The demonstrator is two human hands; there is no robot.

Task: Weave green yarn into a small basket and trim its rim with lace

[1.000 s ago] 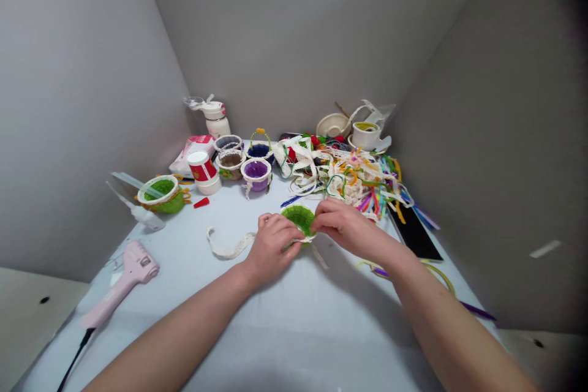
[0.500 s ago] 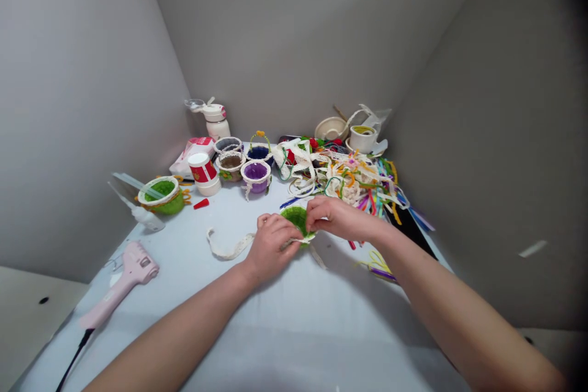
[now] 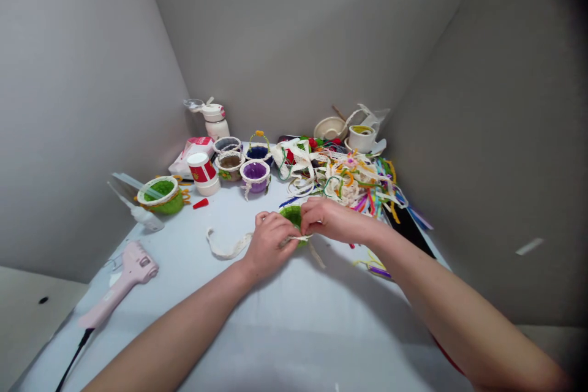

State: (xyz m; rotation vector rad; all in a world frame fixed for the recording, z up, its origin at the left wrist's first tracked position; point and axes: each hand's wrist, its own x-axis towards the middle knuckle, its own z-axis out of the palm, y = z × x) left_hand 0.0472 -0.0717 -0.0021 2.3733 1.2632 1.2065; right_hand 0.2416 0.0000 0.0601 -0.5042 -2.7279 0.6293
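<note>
A small green basket (image 3: 290,214) stands between my hands, mostly hidden by them. My left hand (image 3: 273,237) is closed on its near left side, with the fingers curled at the rim. White lace trim (image 3: 229,251) runs under this hand and curls out to the left on the table. Part of the lace passes across the basket's near rim. My right hand (image 3: 327,219) is pinched at the rim, fingertips close to my left fingertips and the lace. What exactly sits in that pinch is hidden. A short lace end hangs below the basket.
A pink glue gun (image 3: 122,285) lies at left, near a glue bottle (image 3: 147,218) and another green basket (image 3: 172,202). Behind stand a purple basket (image 3: 255,179), a red-and-white container (image 3: 204,174) and a white bottle (image 3: 215,122). Tangled lace and ribbons (image 3: 349,177) are heaped at right.
My right hand has shifted slightly left and nearer along the rim, towards my left fingertips. My left hand stays almost where it was on the green basket.
</note>
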